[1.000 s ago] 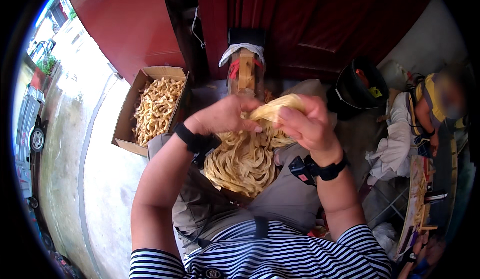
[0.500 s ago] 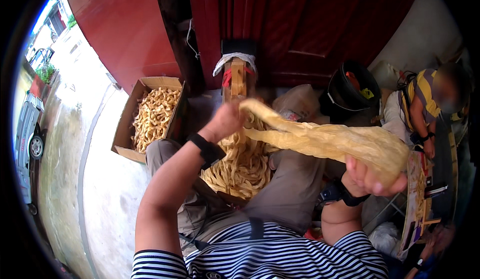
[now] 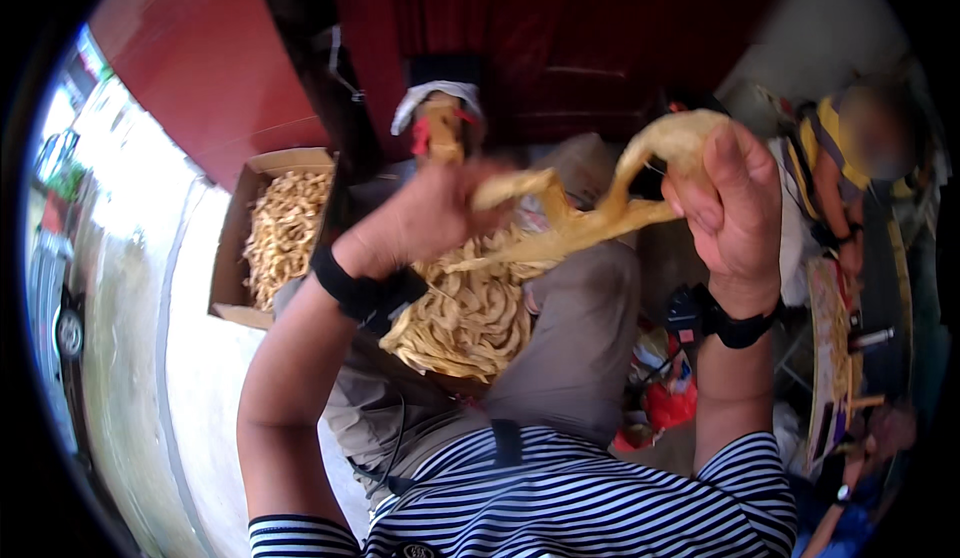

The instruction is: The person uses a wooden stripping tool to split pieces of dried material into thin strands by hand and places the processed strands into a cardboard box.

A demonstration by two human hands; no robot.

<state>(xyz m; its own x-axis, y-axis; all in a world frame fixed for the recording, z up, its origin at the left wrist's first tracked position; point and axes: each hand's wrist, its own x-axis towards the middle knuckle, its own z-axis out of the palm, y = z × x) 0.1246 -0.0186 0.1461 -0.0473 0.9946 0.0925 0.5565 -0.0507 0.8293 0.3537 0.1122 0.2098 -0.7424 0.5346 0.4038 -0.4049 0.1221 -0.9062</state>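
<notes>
A pale yellow, leathery strip (image 3: 585, 228) stretches between my hands above my lap, with an open loop near its right end. My right hand (image 3: 735, 208) is raised and closed round that end, thumb up. My left hand (image 3: 420, 220) is at the strip's other end; its fingers are blurred but appear closed on it. Below, between my legs, lies a heap of similar yellow strips (image 3: 465, 328). Just beyond my left hand stands a wooden post (image 3: 438, 133) with red bands and a white cloth (image 3: 408, 108) over its top; its lower part is hidden.
An open cardboard box (image 3: 232, 258) of small curled yellow pieces (image 3: 288, 230) stands to my left. Dark red doors (image 3: 560, 28) rise ahead. At right, another person (image 3: 835, 163) sits by a narrow work board (image 3: 825, 358). Red packaging (image 3: 668, 403) lies beside my right leg.
My right hand has risen and moved forward with the strip, which now hangs bunched and looped instead of spread flat. My left hand has shifted slightly left. The whole view has tilted a little.
</notes>
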